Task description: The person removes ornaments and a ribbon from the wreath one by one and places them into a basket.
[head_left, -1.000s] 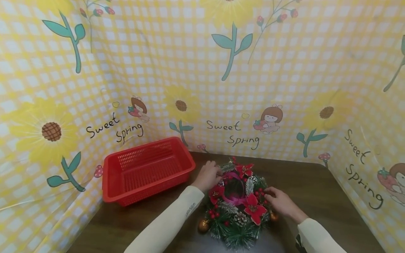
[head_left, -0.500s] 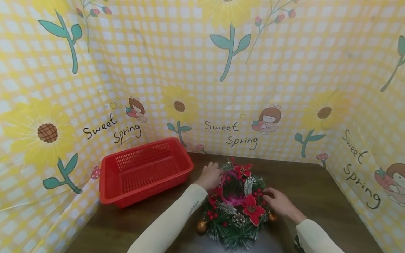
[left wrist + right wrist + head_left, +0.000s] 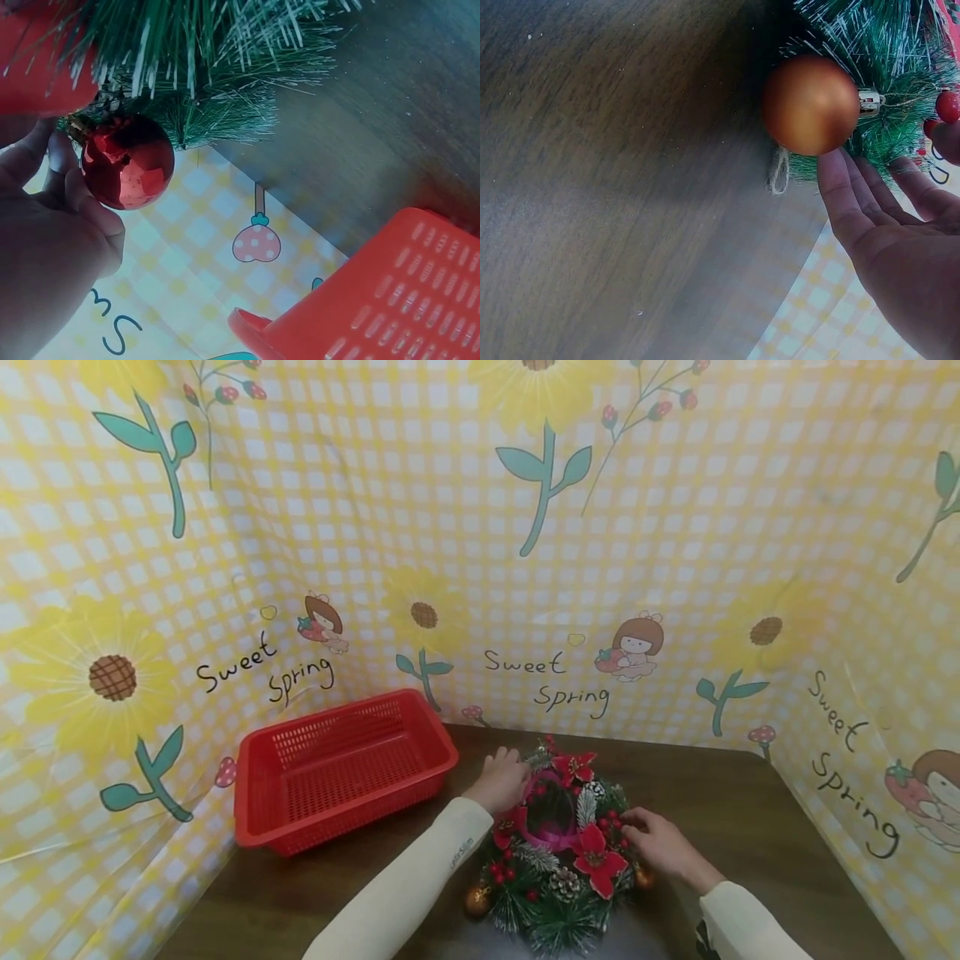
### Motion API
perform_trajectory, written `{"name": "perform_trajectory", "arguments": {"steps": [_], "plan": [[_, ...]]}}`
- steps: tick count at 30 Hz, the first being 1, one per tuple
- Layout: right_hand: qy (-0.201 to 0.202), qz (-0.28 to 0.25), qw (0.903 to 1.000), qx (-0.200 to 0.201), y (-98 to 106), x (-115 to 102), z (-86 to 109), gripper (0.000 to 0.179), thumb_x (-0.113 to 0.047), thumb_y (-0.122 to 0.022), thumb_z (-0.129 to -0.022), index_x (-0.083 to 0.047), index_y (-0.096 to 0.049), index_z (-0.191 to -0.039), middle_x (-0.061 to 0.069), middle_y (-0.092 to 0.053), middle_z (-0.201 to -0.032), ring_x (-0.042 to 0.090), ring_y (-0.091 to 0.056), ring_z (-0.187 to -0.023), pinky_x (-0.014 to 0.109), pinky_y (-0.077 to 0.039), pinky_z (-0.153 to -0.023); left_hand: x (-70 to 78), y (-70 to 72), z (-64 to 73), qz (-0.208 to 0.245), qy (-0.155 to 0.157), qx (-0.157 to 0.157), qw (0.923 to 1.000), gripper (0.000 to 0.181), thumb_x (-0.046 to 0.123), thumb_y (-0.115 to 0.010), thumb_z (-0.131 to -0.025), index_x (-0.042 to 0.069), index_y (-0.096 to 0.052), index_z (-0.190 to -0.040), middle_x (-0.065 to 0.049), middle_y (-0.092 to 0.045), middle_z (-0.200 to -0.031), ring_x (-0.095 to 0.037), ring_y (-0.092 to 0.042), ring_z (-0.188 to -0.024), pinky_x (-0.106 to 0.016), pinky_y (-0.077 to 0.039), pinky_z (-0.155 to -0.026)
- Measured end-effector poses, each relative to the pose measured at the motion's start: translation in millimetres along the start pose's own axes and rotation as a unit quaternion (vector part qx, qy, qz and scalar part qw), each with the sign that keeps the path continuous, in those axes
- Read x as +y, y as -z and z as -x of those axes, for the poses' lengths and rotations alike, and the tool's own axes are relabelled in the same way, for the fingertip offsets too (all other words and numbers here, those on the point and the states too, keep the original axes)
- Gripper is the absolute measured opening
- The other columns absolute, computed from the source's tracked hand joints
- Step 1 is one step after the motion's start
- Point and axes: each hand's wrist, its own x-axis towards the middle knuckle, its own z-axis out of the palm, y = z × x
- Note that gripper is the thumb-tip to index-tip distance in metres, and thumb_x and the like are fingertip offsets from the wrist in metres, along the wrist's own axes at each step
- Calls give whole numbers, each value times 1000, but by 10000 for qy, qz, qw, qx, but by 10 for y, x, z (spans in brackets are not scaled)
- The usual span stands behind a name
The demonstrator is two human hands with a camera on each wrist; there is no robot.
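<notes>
A Christmas wreath (image 3: 566,910) of green frosted sprigs, red poinsettias, berries and pinecones lies on the dark wooden table. A purple ribbon (image 3: 551,842) forms a loop at its middle. My left hand (image 3: 501,783) grips the wreath's far left side; in the left wrist view its curled fingers sit beside the cap of a shiny red bauble (image 3: 127,161). At the right side, my right hand (image 3: 663,843) holds the wreath's edge, thumb by the red berries (image 3: 948,107) and fingers reaching under the sprigs. A matte copper bauble (image 3: 810,105) hangs beside those fingers. Both hands' fingertips are partly hidden.
Left of the wreath stands a red perforated plastic basket (image 3: 348,768). A yellow-and-white checked sheet (image 3: 450,527) printed with flowers surrounds the back and sides of the table (image 3: 720,785). Another copper bauble (image 3: 477,900) hangs at the wreath's near left.
The purple ribbon has spread into a rounder loop. My left hand has shifted slightly right against the wreath, while my right hand stays nearly still. The head view has shifted a little.
</notes>
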Motion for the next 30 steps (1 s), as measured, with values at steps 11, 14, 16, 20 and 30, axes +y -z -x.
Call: {"name": "perform_trajectory", "arguments": {"steps": [11, 14, 16, 20, 30], "plan": [[-117, 100, 9999, -15, 7, -21, -3, 29, -17, -55, -94, 0, -58, -116, 7, -62, -101, 18, -57, -79, 37, -49, -68, 1, -16, 3, -38, 83, -136, 9999, 11, 21, -60, -90, 18, -64, -80, 2, -45, -87, -20, -37, -89, -35, -30, -74], [-107, 82, 9999, -39, 10, -22, -2, 29, -17, -55, -94, 0, -58, -116, 7, -62, -101, 18, -57, -80, 38, -49, -69, 4, -29, -12, -80, 37, -53, 9999, 11, 21, -60, -90, 17, -63, -80, 1, -46, -87, -20, -38, -88, -34, -30, -73], [-93, 73, 9999, -24, 11, -21, 0, 29, -17, -55, -94, 0, -58, -116, 7, -62, -101, 18, -57, -81, 38, -49, -69, 18, -22, -24, -66, -24, 10, 10000, 10, 21, -59, -91, 17, -63, -83, 1, -49, -88, -20, -39, -88, -34, -31, -73], [-46, 63, 10000, 31, 21, -19, 14, 27, -16, -55, -94, 0, -59, -115, 7, -62, -100, 18, -57, -81, 38, -49, -70, 69, 19, -53, 88, -81, 52, 9999, 10, 23, -59, -93, 17, -60, -85, 3, -55, -84, -18, -40, -86, -33, -31, -74], [-12, 1, 10000, 53, 7, -29, 23, 29, -18, -56, -93, 2, -58, -115, 6, -62, -98, 16, -57, -77, 36, -47, -65, 148, 13, -99, 348, 33, 284, 9990, 14, 24, -63, -91, 19, -64, -79, 9, -52, -69, -15, -40, -75, -32, -31, -71]]}}
